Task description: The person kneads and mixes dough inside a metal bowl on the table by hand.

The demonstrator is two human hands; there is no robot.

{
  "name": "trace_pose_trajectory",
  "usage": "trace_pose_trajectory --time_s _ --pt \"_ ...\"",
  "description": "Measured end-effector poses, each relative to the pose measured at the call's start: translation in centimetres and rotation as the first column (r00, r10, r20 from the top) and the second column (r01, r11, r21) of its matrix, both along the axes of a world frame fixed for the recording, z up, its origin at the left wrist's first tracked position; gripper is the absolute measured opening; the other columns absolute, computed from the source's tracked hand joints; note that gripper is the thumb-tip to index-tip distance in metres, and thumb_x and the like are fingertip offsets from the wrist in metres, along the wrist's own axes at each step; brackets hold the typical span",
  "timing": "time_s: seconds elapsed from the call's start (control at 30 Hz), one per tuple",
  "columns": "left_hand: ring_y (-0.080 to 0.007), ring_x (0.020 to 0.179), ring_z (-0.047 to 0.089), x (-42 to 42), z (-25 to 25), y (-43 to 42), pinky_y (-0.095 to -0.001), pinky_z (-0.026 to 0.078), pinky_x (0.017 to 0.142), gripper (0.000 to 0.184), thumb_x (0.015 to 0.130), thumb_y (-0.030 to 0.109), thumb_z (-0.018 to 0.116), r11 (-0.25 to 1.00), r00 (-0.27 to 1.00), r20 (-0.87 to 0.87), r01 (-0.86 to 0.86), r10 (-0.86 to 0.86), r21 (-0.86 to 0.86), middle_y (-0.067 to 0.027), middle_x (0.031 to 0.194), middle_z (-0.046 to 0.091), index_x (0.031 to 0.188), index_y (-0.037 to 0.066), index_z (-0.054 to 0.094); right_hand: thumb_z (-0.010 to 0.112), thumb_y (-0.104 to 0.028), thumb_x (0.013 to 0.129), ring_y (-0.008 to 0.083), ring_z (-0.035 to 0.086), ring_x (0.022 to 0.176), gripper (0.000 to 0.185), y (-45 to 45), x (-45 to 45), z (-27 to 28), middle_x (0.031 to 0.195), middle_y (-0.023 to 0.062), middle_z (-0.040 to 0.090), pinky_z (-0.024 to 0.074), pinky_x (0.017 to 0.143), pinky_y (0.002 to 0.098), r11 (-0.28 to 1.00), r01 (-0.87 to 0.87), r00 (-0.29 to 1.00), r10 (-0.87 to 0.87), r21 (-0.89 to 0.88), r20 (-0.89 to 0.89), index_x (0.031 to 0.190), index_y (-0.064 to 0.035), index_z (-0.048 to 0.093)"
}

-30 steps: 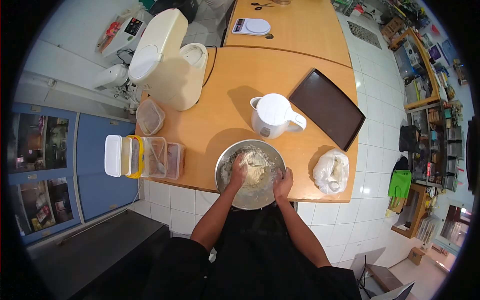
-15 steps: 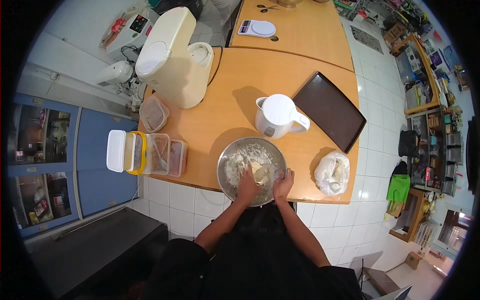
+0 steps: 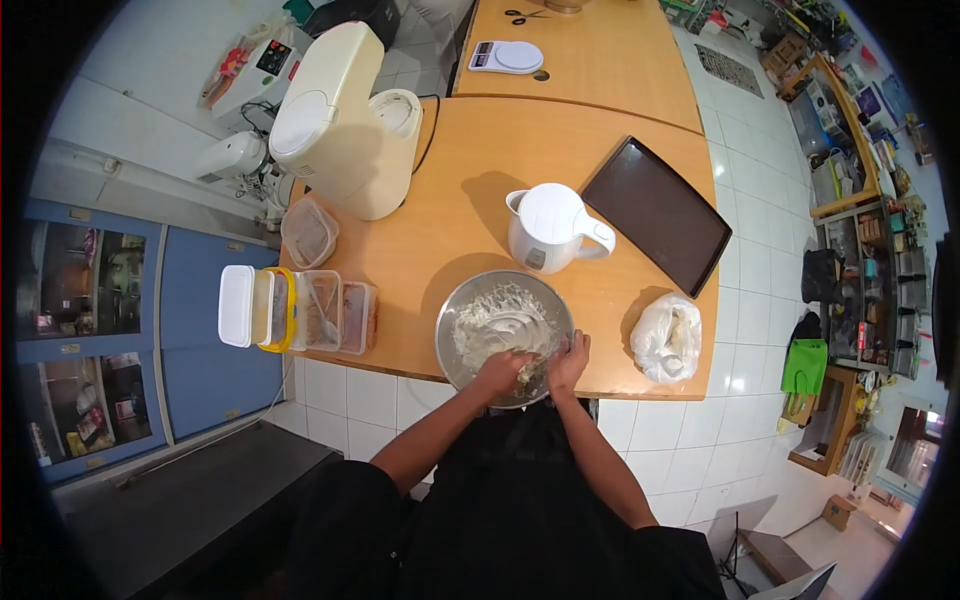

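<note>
A metal mixing bowl (image 3: 449,345) rests at the front edge of the wooden table. Inside it is pale, floury dough (image 3: 508,325), with loose flour smeared up the far wall. My left hand (image 3: 505,374) is down in the bowl, its fingers curled into a clump of dough on the near right side. Part of those fingers is hidden by the dough. On the right, my right hand (image 3: 568,365) grips the bowl's rim, fingers on the outside wall. Just behind the bowl stands a white electric kettle (image 3: 552,228).
A dark baking tray (image 3: 658,215) lies at the right, with a white plastic bag (image 3: 667,338) nearer me. Plastic containers (image 3: 325,310) line the left edge, near a cream-coloured machine (image 3: 340,130). Farther back are a kitchen scale (image 3: 507,57) and scissors (image 3: 527,16).
My left hand has moved from the bowl's middle toward its near right side, drawing dough along. The dough's middle now shows as a swirled, smoothed patch. My right hand stays on the rim.
</note>
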State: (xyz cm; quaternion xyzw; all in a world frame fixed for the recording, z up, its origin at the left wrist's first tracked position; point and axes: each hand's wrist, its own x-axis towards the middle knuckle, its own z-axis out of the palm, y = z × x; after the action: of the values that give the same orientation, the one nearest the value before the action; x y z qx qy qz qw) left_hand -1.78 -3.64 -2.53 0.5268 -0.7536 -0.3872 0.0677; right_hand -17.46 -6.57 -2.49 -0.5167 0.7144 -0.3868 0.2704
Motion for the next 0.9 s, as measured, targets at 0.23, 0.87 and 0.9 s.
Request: trace_pose_trajectory --time_s 0.23,0.87,0.9 --pt "-0.0365 0.115 0.059 2.2 2.4 1.0 -0.0444 0.051 0.093 0.065 0.071 0.008 0.073 0.980 0.978 0.096 -0.189 0.183 0.058 -0.0199 0.128 0.059 0.134 0.016 0.055 0.055 0.005 0.086 0.0486 0.052 0.087 0.015 0.1 -0.7 -0.9 0.092 0.0260 0.051 0.0415 0.076 0.0522 0.998 0.055 0.996 -0.053 0.035 -0.066 0.100 0.0086 0.052" --pt "-0.0537 0.107 0.058 -5.6 -0.3 -0.7 -0.0518 0.049 0.093 0.096 0.079 0.026 0.071 0.700 0.780 0.202 -0.623 0.593 0.349 -0.0443 0.125 0.047 0.150 -0.003 0.014 0.055 0.002 0.085 0.0468 0.051 0.090 0.016 -0.9 -0.4 -0.6 0.095 0.0247 0.050 0.0397 0.078 0.0534 0.998 0.057 0.995 -0.055 0.030 -0.085 0.101 0.0056 0.051" --pt "-0.0483 0.107 0.060 -5.4 -0.3 -1.5 -0.0522 0.050 0.092 0.087 0.081 0.027 0.068 0.687 0.781 0.213 -0.620 0.587 0.379 -0.0383 0.123 0.053 0.149 -0.001 0.022 0.056 0.002 0.085 0.0467 0.051 0.090 0.017 -1.0 -0.4 -0.5 0.095 0.0246 0.050 0.0398 0.078 0.0535 0.999 0.045 0.996 -0.042 0.030 -0.082 0.101 0.0056 0.051"
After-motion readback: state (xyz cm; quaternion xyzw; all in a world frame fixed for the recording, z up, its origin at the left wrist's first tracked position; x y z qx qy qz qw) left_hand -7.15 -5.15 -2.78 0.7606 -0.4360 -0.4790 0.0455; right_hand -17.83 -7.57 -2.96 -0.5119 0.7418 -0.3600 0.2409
